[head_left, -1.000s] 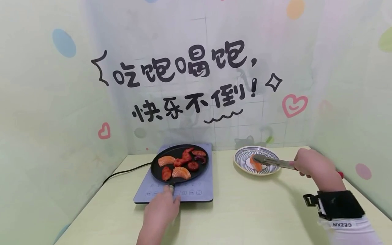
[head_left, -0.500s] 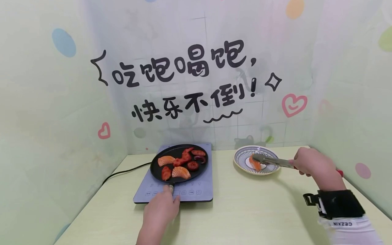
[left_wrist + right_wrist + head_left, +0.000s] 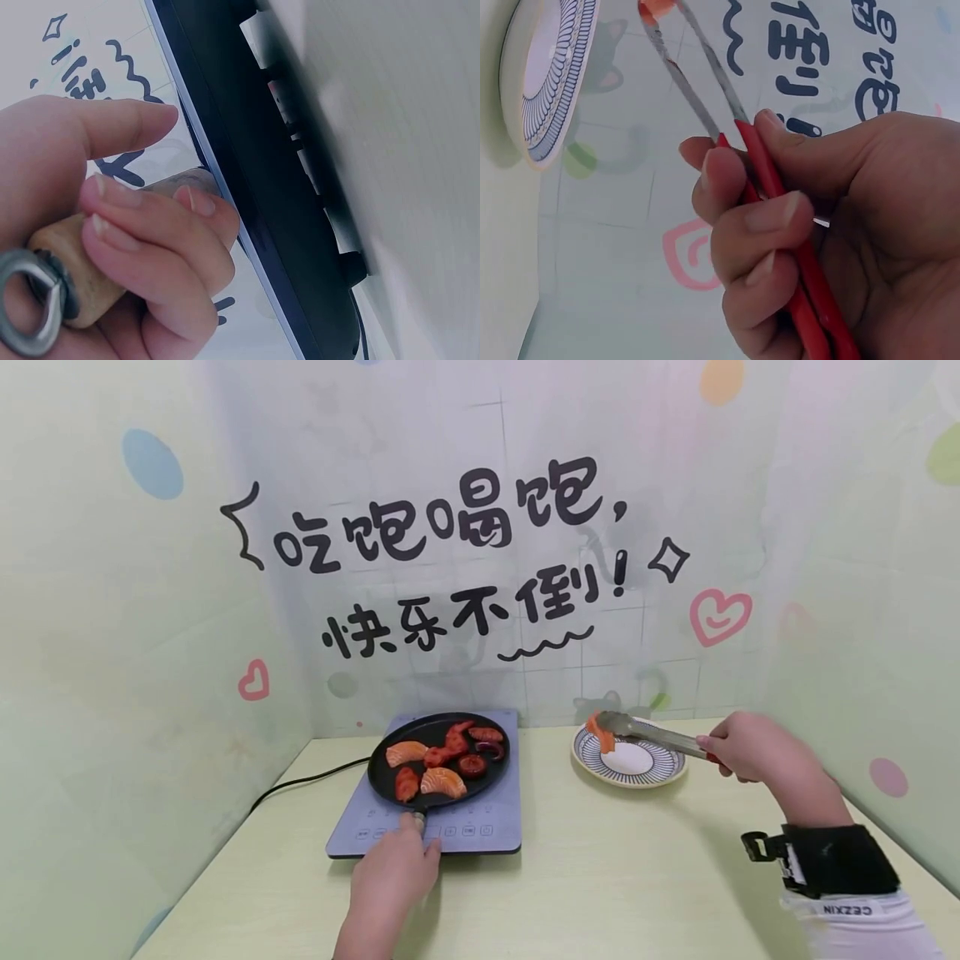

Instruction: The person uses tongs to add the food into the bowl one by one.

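Observation:
My left hand (image 3: 396,870) curls its fingers round the wooden handle (image 3: 82,259) of a black frying pan (image 3: 420,731), which sits on an induction cooker (image 3: 352,827). In the pan lie salmon slices (image 3: 444,783), a chicken wing (image 3: 456,743) and several other reddish pieces. My right hand (image 3: 757,752) grips red-handled metal tongs (image 3: 780,202). Their tips pinch an orange salmon slice (image 3: 602,733), raised over the left part of a blue-patterned plate (image 3: 667,764). In the right wrist view the salmon shows only partly, at the top edge.
A black power cord (image 3: 307,783) runs left from the cooker across the pale table (image 3: 600,877). Printed curtains with black lettering stand close behind and on both sides. The plate is to the right of the cooker, with bare tabletop between them.
The tongs have lifted the salmon slice from the plate's middle, up and to the left. My right hand has moved slightly left with them; my left hand stays on the pan handle.

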A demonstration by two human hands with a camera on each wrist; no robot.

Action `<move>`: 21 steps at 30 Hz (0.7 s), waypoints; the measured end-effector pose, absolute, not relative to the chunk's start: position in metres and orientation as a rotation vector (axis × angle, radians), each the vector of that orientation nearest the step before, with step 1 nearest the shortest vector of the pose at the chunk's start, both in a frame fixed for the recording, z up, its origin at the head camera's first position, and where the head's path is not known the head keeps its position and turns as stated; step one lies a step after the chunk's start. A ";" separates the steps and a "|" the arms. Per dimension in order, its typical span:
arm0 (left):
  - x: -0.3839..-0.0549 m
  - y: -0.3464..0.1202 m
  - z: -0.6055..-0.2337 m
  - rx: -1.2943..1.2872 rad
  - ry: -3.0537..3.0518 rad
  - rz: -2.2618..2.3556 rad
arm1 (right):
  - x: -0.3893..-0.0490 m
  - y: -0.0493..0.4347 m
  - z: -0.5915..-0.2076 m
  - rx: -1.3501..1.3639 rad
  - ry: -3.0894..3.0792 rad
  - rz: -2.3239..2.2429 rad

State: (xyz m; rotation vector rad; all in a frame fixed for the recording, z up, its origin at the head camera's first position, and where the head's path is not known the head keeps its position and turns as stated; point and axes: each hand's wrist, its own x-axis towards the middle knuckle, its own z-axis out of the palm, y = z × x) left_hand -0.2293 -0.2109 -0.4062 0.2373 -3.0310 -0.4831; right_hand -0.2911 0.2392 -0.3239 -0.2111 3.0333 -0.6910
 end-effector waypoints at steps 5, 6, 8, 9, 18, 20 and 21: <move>-0.229 -0.211 -0.406 0.245 -3.040 -0.477 | -0.291 0.232 -0.321 -0.206 3.036 -0.750; -0.229 -0.211 -0.406 0.242 -3.040 -0.477 | -0.291 0.230 -0.321 -0.207 3.039 -0.768; -0.230 -0.211 -0.406 0.238 -3.037 -0.478 | -0.292 0.227 -0.322 -0.207 3.039 -0.813; -0.230 -0.211 -0.406 0.237 -3.036 -0.478 | -0.292 0.226 -0.322 -0.206 3.038 -0.834; -0.230 -0.211 -0.408 0.226 -3.024 -0.485 | -0.297 0.201 -0.332 -0.249 2.936 -1.061; -0.231 -0.211 -0.409 0.224 -3.022 -0.483 | -0.298 0.194 -0.336 -0.295 2.895 -1.127; -0.231 -0.211 -0.409 0.224 -3.023 -0.481 | -0.298 0.189 -0.339 -0.320 2.876 -1.152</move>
